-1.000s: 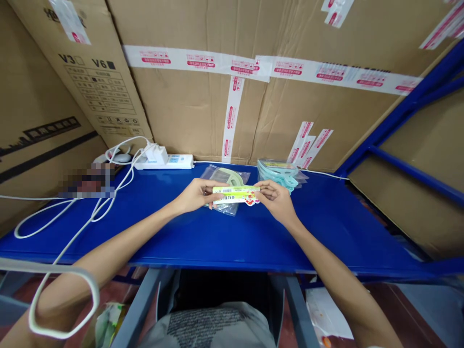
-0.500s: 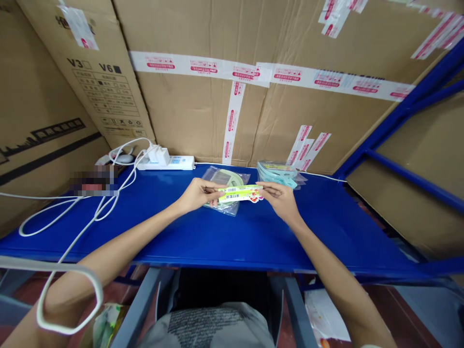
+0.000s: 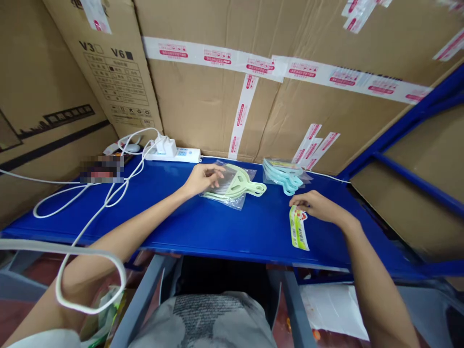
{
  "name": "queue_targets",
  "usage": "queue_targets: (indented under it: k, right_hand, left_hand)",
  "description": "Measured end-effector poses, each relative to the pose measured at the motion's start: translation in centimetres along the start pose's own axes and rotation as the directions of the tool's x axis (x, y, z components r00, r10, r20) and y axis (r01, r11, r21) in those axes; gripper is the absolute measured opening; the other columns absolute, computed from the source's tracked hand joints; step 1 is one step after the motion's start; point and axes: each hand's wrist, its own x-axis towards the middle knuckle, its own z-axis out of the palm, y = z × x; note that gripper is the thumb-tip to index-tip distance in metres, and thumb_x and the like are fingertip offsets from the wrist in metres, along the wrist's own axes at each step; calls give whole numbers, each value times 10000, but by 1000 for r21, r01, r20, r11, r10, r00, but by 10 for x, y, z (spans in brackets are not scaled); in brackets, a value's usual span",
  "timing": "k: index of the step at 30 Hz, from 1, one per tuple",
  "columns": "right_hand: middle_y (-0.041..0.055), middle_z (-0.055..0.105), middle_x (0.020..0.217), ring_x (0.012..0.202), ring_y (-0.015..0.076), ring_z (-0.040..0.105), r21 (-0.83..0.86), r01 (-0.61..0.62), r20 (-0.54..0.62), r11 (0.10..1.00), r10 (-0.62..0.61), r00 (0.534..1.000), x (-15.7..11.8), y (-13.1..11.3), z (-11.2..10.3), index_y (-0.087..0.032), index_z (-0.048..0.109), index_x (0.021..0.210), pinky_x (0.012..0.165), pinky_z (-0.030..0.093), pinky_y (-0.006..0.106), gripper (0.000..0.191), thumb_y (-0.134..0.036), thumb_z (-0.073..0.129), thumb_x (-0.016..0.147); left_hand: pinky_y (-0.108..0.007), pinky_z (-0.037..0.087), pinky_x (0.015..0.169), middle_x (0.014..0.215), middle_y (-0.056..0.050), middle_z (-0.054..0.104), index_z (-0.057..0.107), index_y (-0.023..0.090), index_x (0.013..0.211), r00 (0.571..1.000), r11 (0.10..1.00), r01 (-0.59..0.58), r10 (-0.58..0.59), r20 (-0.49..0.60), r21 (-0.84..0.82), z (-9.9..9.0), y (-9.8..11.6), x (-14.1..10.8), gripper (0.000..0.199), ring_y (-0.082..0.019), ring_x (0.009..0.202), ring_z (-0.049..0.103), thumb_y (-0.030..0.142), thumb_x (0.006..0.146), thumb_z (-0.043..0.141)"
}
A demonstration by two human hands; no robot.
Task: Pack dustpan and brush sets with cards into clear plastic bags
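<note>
My right hand (image 3: 313, 204) pinches a yellow-green and white printed label card (image 3: 299, 229) by its top end, and the card hangs down at the right of the table. My left hand (image 3: 206, 180) is loosely curled with its fingers apart, over the left end of a light green mini dustpan (image 3: 241, 186). I cannot tell whether the fingers touch it. The dustpan lies partly in a clear plastic bag (image 3: 237, 202), its handle out to the right. Behind the card, light blue dustpans (image 3: 284, 175) lie in clear bags.
The blue table (image 3: 224, 232) backs onto a cardboard wall (image 3: 203, 101) with printed tape. A white power strip (image 3: 188, 154) stands at the back, and white cables (image 3: 108, 193) loop across the left. A blue metal frame (image 3: 398, 179) borders the right side.
The label card went from both hands at the middle to the right hand alone, moving right and turning upright. My left hand let go of it and stayed over the green dustpan.
</note>
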Motion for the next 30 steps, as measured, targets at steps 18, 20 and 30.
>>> queue_targets:
  k: [18,20,30]
  right_hand:
    - [145,676,1306,1181,292,644,-390,-226,-238,893,139,961,-13,-25,48,-248,678,1419,723,544,306,398,-389,527,1079]
    - [160,665,1295,1180,305,633,-390,-247,-238,887,163,958,-10,-27,53,-218,687,1374,740,546,318,381,-380,564,1052]
    - [102,769,1125,947,248,719,-298,-273,-523,915,82,848,34,-87,31,-219,734,1152,708,462,319,314,-437,522,1076]
  left_hand:
    - [-253,567,512,890,-103,787,796,128,1052,1000,999,-1,0,27,34,6,-2,-4,293,-137,561,693,359,882,736]
    - [-254,563,516,891,-102,788,796,132,1046,1000,999,-2,2,21,41,7,-1,-5,288,-140,567,698,356,876,733]
    - [-299,569,710,862,-71,809,817,170,939,981,956,39,18,-194,289,-14,-9,10,231,-221,789,748,237,790,653]
